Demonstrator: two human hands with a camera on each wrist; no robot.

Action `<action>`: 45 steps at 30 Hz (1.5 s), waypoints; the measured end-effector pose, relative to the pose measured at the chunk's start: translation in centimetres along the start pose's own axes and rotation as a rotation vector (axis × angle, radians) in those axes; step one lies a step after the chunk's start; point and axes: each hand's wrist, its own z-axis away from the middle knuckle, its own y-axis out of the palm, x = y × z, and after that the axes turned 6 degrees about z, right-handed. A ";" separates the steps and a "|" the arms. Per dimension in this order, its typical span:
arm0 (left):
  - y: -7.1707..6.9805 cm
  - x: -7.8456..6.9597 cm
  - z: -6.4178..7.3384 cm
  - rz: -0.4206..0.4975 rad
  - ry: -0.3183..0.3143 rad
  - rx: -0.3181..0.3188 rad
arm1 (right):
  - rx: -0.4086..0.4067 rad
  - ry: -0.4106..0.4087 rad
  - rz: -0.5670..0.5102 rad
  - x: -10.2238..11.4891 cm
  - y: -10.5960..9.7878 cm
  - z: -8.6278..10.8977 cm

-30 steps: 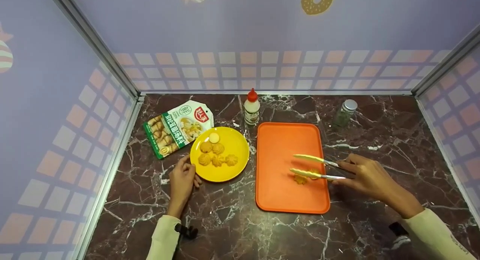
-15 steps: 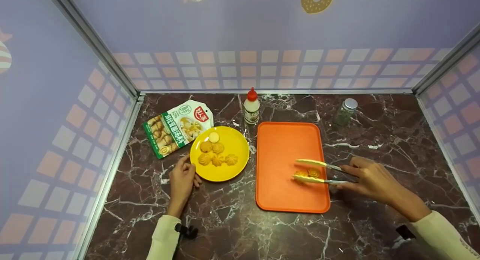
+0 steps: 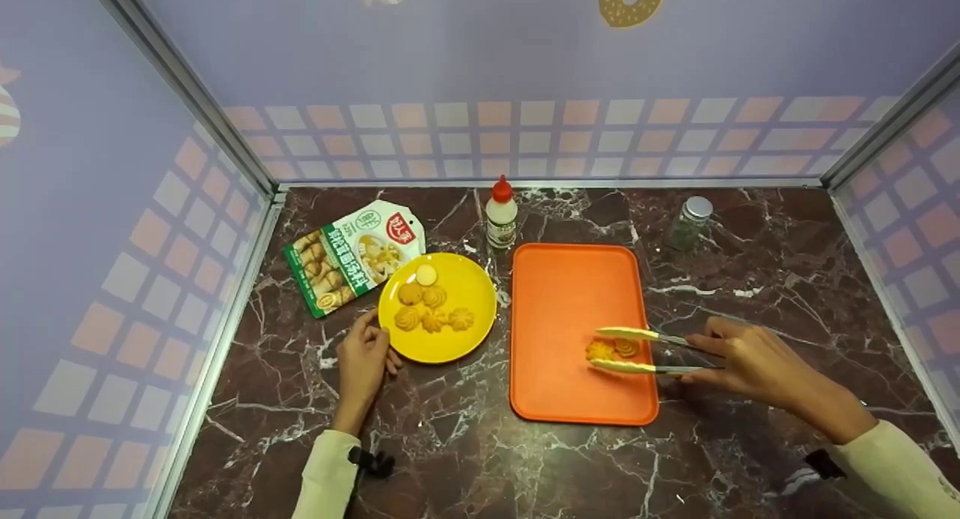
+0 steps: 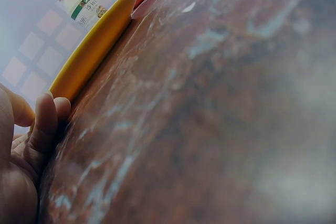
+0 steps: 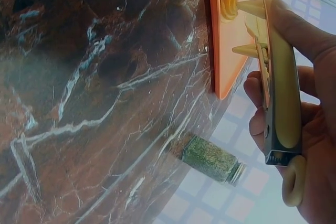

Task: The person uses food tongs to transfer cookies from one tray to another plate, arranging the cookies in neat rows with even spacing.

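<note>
My right hand (image 3: 761, 361) grips a pair of tongs (image 3: 664, 369) with yellow tips. Their arms stand apart, one on each side of several piped butter cookies (image 3: 600, 350) lying on the orange tray (image 3: 555, 294). In the right wrist view, my thumb and fingers hold the tongs (image 5: 286, 87) by their sides. My left hand (image 3: 364, 358) is at the left rim of the yellow plate (image 3: 469, 343), its fingers bent and holding the edge; in the left wrist view a fingertip meets that rim. Several cookies (image 3: 433, 296) sit on the plate.
A green and white food packet (image 3: 352, 256) lies behind the plate at the left. Beyond the tray stand a red-capped squeeze bottle (image 3: 501, 219) and, at the right, a glass jar of green flakes (image 3: 688, 226). Walls border the marble-patterned table (image 3: 450, 459).
The tongs have moved toward me and slightly right, so the tray's cookies now lie between their arms. My left hand and the plate look the same.
</note>
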 end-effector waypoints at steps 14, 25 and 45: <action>0.0 0.0 -0.1 -0.017 0.004 -0.006 | 0.069 -0.034 0.014 -0.7 -0.5 -0.7; 0.0 0.2 0.1 0.001 0.012 0.001 | 0.114 -0.042 0.034 -0.6 -1.0 -1.6; -0.2 0.0 0.1 -0.037 0.005 0.011 | 0.058 -0.082 0.047 -0.6 -0.2 -2.5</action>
